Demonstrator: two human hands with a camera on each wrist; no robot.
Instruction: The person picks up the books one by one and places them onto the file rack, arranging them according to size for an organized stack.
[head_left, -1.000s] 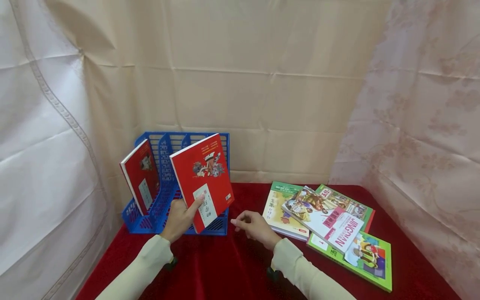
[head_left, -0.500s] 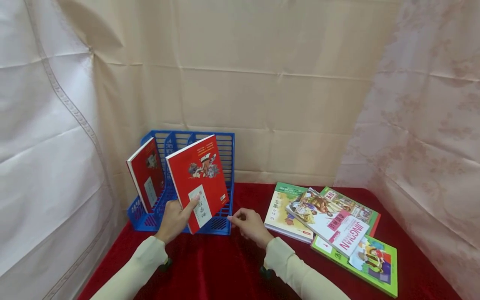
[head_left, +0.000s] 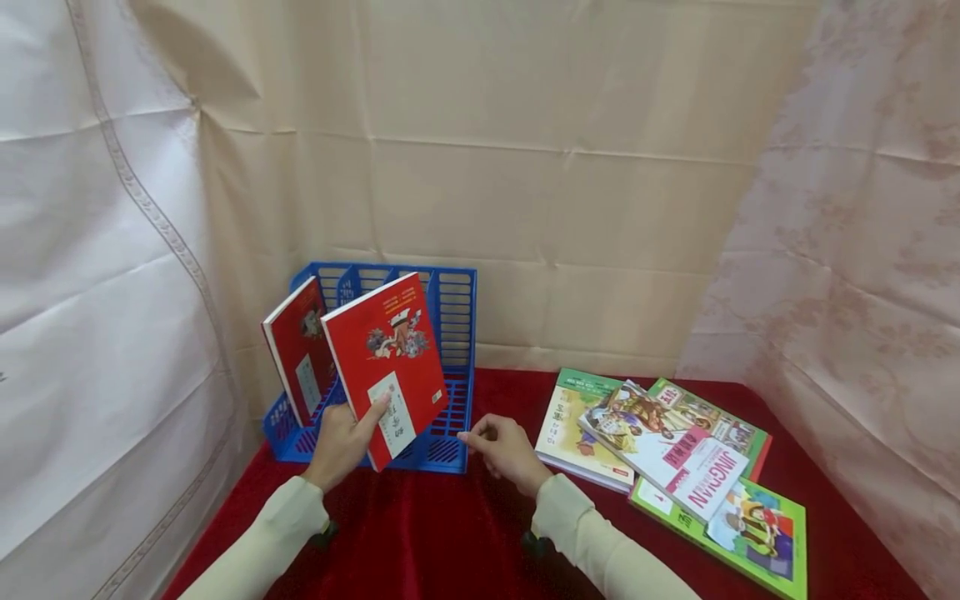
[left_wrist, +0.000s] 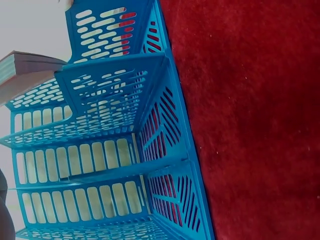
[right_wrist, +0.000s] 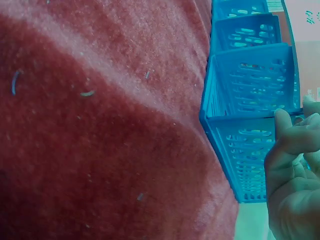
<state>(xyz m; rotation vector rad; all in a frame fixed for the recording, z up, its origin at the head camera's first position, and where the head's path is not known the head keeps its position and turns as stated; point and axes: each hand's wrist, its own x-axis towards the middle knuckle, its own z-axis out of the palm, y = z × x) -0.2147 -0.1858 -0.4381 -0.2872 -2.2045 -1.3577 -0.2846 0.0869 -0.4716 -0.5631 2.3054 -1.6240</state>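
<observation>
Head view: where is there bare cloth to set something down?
Bare cloth lies between the sleeves, in front of the rack, and beyond the right hand, between rack and book pile. The rack's rightmost slot looks free too. Crowded: the pile; the leftmost slot, holding a red book; the rack's middle, where the left hand holds a second red book.

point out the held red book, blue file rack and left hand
Held red book (head_left: 388, 368): head view, cover.
Blue file rack (left_wrist: 150, 80): left wrist view, a divider.
Left hand (head_left: 341, 440): head view, back of hand.
</observation>
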